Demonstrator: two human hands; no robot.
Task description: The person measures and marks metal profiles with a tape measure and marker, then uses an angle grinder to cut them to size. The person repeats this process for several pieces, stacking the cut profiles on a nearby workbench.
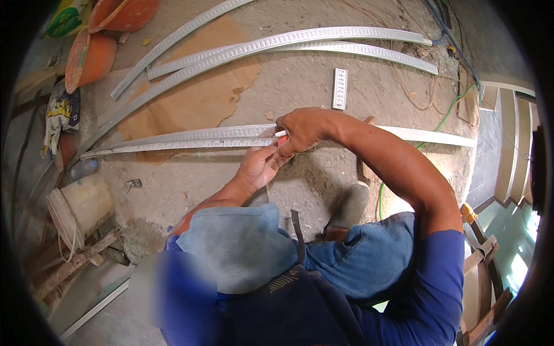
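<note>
Left hand (259,167) and right hand (304,128) close together at a long, silver, slotted metal channel (219,134) on the dusty grey floor (306,78).
The left hand grips a red-cased tape measure (283,141), its white blade (190,145) running leftward along the channel's near edge; the right hand is closed on a slim white stick (280,134), fingers partly hidden. Beyond lie 1 short, pale, slotted metal piece (340,89) and 3 long silver metal strips (323,33), crossing a flat brown cardboard sheet (210,98).

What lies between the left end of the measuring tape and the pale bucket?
In the head view, what looks like a bluish bottle lies between the measuring tape, at its left end, and the pale bucket.
</note>
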